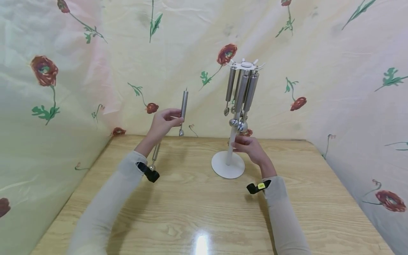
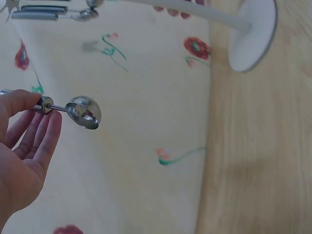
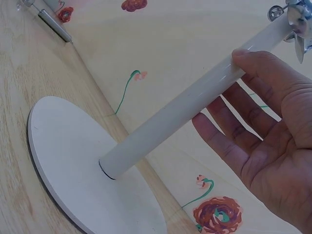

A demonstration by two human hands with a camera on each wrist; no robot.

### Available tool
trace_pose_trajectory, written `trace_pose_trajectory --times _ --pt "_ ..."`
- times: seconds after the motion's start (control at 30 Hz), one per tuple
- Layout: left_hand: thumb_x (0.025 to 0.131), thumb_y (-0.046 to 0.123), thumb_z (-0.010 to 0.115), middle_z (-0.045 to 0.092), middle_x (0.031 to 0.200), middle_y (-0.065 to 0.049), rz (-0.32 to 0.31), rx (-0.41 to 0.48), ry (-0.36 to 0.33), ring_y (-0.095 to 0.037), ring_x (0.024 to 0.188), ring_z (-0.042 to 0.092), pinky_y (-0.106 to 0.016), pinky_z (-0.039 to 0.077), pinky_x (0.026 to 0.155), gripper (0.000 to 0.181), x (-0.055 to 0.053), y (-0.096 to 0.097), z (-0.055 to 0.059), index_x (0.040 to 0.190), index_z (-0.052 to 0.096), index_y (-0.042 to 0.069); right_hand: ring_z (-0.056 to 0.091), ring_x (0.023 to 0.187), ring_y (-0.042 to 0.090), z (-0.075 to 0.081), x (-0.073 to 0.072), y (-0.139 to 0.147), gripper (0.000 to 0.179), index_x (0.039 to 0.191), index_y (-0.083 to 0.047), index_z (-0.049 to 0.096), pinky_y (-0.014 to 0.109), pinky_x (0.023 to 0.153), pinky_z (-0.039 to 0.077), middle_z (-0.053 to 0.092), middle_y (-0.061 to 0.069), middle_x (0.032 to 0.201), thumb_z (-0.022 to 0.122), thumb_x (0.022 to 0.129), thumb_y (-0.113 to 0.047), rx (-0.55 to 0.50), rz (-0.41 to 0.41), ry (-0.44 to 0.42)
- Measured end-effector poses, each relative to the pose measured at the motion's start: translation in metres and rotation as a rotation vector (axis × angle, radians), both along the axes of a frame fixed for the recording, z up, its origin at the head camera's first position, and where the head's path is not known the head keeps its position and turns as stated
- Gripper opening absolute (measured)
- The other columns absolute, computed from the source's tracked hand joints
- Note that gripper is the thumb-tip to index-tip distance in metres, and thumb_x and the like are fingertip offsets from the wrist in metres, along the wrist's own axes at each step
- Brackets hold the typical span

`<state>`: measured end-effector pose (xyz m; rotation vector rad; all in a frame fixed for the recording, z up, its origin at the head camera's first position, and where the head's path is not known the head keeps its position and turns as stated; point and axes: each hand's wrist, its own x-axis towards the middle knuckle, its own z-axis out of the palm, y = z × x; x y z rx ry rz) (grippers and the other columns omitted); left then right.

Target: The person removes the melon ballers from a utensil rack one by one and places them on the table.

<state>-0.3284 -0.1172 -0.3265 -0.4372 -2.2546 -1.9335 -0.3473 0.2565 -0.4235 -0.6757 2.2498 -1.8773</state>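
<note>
My left hand point(image 1: 164, 123) pinches a small steel ladle point(image 1: 184, 101) by its thick cylindrical handle, above the table's back left. The ladle hangs nearly upright with its round bowl point(image 2: 84, 112) at the bottom and a thin tip on top. To its right stands a white utensil stand point(image 1: 232, 143) with a round base and a hooked top. Several metal utensils point(image 1: 243, 90) with similar thick handles hang from its hooks. My right hand point(image 1: 250, 148) holds the stand's pole point(image 3: 170, 117) low down, thumb on one side and fingers on the other.
Another metal utensil point(image 1: 156, 152) lies on the wooden table point(image 1: 191, 205), partly behind my left wrist. Flower-patterned cloth point(image 1: 153, 71) rises behind the table and along both sides. A black wrist camera point(image 1: 149, 173) is strapped on my left sleeve.
</note>
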Motion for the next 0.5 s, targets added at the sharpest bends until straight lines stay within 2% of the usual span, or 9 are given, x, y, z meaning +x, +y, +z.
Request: trace_pose_trajectory --times 0.27,0.43,0.5 --pt "0.093 0.01 0.074 0.068 0.112 -0.015 0.072 -0.053 -0.053 -0.007 0.085 0.067 -0.019 0.06 0.08 0.04 0.003 -0.031 -0.033 0.129 0.065 -0.004 0.072 0.103 0.008 -0.001 -0.002 0.0 0.041 0.132 0.016 0.056 0.03 0.089 0.061 0.074 -0.009 0.11 0.066 0.099 -0.007 -0.026 0.006 0.002" --pt "0.093 0.013 0.075 0.068 0.114 -0.018 0.104 -0.085 -0.103 -0.007 0.086 0.065 -0.016 0.057 0.078 0.041 0.004 -0.047 -0.056 0.13 0.066 -0.002 0.072 0.103 0.009 -0.001 -0.002 -0.001 0.041 0.132 0.015 0.057 0.031 0.089 0.061 0.074 -0.001 0.114 0.067 0.098 -0.008 -0.016 -0.009 -0.004" --pt "0.093 0.012 0.075 0.067 0.114 -0.018 0.105 -0.076 -0.119 -0.006 0.087 0.065 -0.016 0.058 0.078 0.042 0.005 -0.052 -0.064 0.13 0.065 -0.003 0.072 0.104 0.009 -0.001 -0.002 -0.001 0.042 0.132 0.015 0.057 0.032 0.09 0.061 0.074 -0.002 0.113 0.066 0.098 -0.008 -0.009 -0.007 -0.006"
